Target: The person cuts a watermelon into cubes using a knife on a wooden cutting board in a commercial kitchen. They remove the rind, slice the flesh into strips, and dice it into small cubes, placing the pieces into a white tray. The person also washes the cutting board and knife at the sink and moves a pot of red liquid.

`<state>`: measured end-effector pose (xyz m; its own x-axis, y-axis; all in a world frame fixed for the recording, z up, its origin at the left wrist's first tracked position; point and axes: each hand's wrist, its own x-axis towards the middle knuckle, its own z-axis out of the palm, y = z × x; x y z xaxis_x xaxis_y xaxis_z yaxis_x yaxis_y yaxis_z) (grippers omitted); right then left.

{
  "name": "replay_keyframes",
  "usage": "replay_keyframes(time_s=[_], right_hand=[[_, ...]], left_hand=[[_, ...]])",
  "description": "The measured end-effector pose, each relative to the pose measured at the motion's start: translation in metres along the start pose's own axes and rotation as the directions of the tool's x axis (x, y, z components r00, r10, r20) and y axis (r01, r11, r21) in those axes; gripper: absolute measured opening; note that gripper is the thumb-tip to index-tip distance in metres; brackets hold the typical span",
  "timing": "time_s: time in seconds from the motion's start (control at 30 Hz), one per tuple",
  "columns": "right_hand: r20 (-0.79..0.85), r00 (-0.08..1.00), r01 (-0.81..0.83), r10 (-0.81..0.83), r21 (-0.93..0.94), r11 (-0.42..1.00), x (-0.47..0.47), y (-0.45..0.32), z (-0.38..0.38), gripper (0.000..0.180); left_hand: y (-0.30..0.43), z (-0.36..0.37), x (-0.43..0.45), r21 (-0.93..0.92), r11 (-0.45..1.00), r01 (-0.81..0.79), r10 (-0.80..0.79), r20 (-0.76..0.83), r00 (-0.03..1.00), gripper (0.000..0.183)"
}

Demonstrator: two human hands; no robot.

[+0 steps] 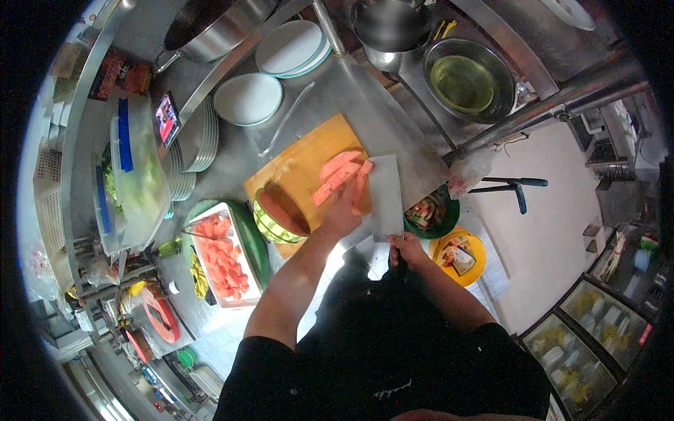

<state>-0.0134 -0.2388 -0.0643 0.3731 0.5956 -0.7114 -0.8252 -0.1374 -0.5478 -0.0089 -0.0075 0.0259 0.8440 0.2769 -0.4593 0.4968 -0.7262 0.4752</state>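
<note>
My right hand (408, 250) grips the handle of a broad cleaver (386, 197), whose blade lies along the right edge of a wooden cutting board (300, 152). On the board, my left hand (345, 210) touches watermelon slices (337, 181) beside the blade; its fingertips are partly hard to make out. A cut piece of watermelon with green striped rind (276, 218) rests at the board's lower left. Left of it, a white tray (253, 263) holds red watermelon chunks (224, 263) and metal tongs (208, 234), with a large green rind surface (257, 239) beside it.
White plates (248, 100) stand behind the board, with more stacked at left near a phone (167, 120). A steel basin (468, 79) is at the back right. Below the counter's right edge are a green bin (447, 218) with scraps and a yellow bucket (479, 263).
</note>
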Motion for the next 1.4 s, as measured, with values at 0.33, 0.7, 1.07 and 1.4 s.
replay_keyframes(time_s=[0.33,0.7,1.07,1.4], right_hand=[[-0.022,0.993,0.106,-0.114,-0.226,0.968,-0.031,-0.003,0.016,0.020],[0.272,0.962,0.209,0.039,-0.814,0.542,-0.069,-0.039,0.184,0.020],[0.337,0.910,0.237,0.242,-0.901,0.363,-0.030,-0.014,0.331,0.030],[0.114,0.985,0.163,-0.126,-0.847,0.507,-0.107,-0.052,0.222,0.025]], left_hand=[[0.008,0.006,-0.021,-0.218,0.958,-0.188,0.153,-0.167,0.974,0.076],[-0.132,-0.050,-0.198,-0.541,0.813,-0.215,-0.187,-0.592,0.784,0.084],[-0.315,-0.050,-0.246,-0.683,0.724,0.096,-0.492,-0.415,0.765,0.091],[-0.280,-0.064,-0.246,-0.184,0.977,0.110,-0.202,-0.615,0.762,0.061]])
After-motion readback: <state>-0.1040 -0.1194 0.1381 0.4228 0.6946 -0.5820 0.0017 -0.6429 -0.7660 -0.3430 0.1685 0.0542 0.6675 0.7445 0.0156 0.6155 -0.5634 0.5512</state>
